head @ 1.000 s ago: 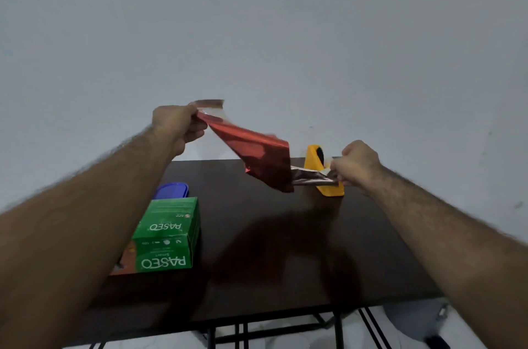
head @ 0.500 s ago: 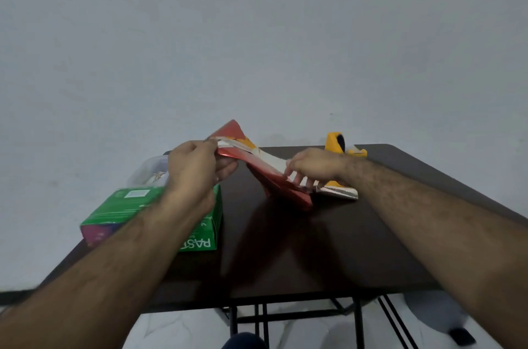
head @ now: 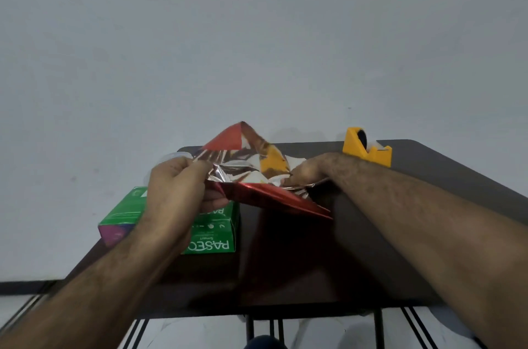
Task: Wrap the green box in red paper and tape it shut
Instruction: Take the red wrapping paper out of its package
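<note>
I see both hands up over the table point(head: 428, 177), each gripping the paper point(head: 265, 197) between them. My left hand point(head: 177, 188) has its fingers curled round the paper's left edge, thumb on top, pinching it above the box. My right hand point(head: 310, 170) is knuckles-up with its fingers tucked down onto the paper's right edge; they look closed on the sheet, though the fingertips are hidden under the foil. The paper is partly unfolded and off the table: its silver inner face is turned up toward me, a red corner flap stands up at the far side, and a red fold hangs down at the near side, pointing right.

The box point(head: 213, 237) lies on the table's left part, under my left wrist, unwrapped, its printed side facing me. The paper does not touch it as far as I can tell.

A yellow tape dispenser point(head: 367, 151) stands at the far right of the table, apart from the paper.
</note>
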A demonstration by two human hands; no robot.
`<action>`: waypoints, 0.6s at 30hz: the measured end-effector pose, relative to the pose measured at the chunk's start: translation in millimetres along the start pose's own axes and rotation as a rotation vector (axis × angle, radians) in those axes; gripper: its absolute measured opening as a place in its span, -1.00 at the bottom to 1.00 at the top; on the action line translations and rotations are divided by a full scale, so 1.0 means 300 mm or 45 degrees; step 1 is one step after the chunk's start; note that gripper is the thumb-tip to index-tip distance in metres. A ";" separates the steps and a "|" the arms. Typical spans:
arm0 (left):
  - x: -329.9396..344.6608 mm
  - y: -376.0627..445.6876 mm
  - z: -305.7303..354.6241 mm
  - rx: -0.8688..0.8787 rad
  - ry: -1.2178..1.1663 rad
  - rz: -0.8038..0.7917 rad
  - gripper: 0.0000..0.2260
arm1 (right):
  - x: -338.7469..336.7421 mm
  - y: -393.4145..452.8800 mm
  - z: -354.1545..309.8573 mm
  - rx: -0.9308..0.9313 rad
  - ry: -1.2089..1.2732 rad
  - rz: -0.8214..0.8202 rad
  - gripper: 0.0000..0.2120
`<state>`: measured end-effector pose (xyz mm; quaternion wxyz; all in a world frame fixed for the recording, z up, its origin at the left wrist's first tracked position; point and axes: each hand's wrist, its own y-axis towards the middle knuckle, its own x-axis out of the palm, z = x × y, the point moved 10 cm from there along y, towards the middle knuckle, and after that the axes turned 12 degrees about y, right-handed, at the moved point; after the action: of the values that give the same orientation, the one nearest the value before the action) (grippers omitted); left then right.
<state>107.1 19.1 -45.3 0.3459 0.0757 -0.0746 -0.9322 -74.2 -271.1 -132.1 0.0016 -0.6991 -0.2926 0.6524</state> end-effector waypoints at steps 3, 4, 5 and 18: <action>0.035 -0.014 -0.051 -0.064 -0.012 -0.070 -0.85 | -0.080 0.006 0.009 0.062 -0.201 0.320 -0.18; 0.051 -0.022 -0.063 -0.086 -0.027 -0.093 -0.85 | -0.116 -0.017 0.001 0.063 -0.228 0.464 -0.26; 0.069 -0.027 -0.073 -0.109 -0.051 -0.113 -0.84 | -0.145 -0.031 -0.009 0.046 -0.226 0.591 -0.35; 0.332 -0.076 -0.140 -0.513 -1.096 -0.001 -0.76 | -0.278 -0.244 -0.070 -0.577 1.000 0.333 -0.55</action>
<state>26.0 -32.7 -99.7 0.2908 -0.3861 -0.0288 -0.8749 -83.1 -236.9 -24.9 -0.1227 -0.9067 -0.3142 0.2532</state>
